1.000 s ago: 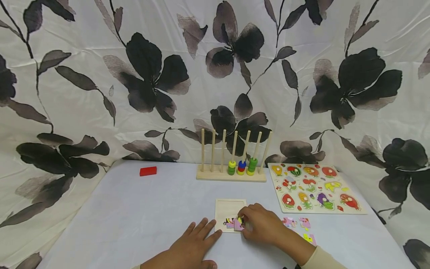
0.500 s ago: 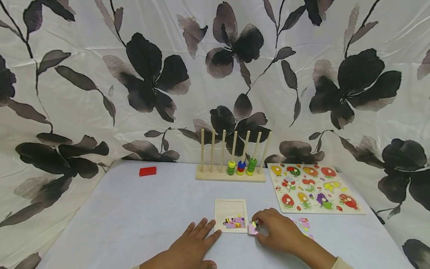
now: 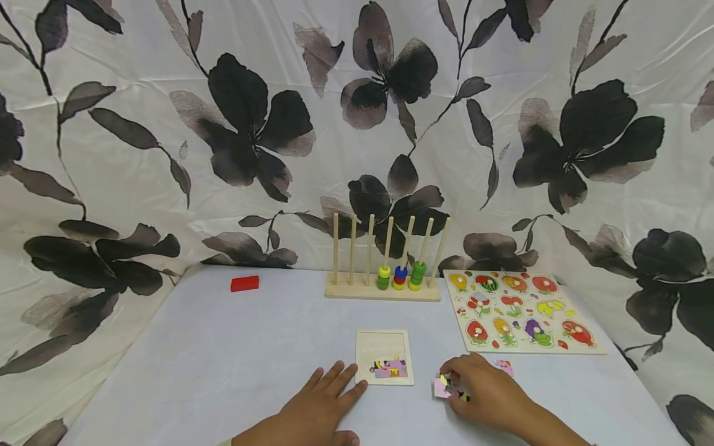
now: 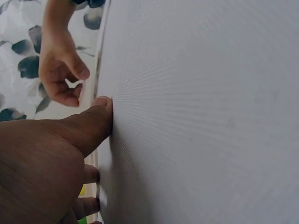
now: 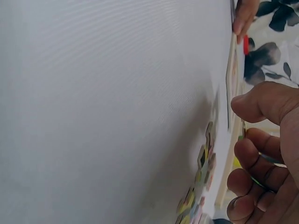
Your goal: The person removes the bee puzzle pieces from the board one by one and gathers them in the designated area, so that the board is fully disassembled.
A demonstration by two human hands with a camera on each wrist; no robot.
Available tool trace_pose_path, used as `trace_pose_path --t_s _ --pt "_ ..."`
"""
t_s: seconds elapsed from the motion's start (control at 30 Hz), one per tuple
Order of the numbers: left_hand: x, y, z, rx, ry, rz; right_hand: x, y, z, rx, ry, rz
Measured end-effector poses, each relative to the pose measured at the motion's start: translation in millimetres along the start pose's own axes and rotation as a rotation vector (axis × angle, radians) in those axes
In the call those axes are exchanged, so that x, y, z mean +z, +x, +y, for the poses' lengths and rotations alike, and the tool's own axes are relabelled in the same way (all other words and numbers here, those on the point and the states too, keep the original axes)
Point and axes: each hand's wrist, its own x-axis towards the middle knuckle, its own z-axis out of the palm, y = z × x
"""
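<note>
A small wooden puzzle tray (image 3: 385,344) lies in the middle of the table, with pink and yellow jigsaw pieces (image 3: 390,369) joined along its lower part. My left hand (image 3: 319,406) rests with spread, straight fingers at the tray's left edge. To the right of the tray, my right hand (image 3: 488,391) pinches a pink puzzle piece (image 3: 441,388) between thumb and fingers, just above the table. Loose puzzle pieces (image 5: 205,161) lie beneath that hand in the right wrist view. One more pink piece (image 3: 504,367) shows behind it in the head view; the hand hides others.
A wooden peg stand (image 3: 382,292) with coloured beads on three pegs stands at the back. Right of it lies a fruit puzzle board (image 3: 527,313). A red block (image 3: 245,284) sits at the back left. Floral cloth (image 3: 256,136) hangs behind the table.
My right hand has moved right, away from the tray, with the pink puzzle piece in its fingers. The joined pieces stay in the tray. My left hand has not moved.
</note>
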Motion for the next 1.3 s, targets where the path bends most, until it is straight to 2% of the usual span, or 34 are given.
trace_pose_path --t_s 0.47,0.7,1.0,1.3 --pt "-2.9 -0.7 1.9 -0.013 -0.013 -0.006 -3.2 -18.1 11.3 0.126 0.049 -0.144" --pt "-4.1 -1.4 2.9 -0.014 -0.009 -0.006 -2.4 -22.3 13.8 0.260 0.161 -0.248" --pt "-3.9 -0.1 2.0 -0.021 -0.010 -0.020 -3.5 -34.3 24.9 0.178 0.171 -0.288" --pt "-3.7 -1.9 0.5 0.008 -0.013 0.006 -1.1 -37.1 26.9 0.188 0.231 -0.319"
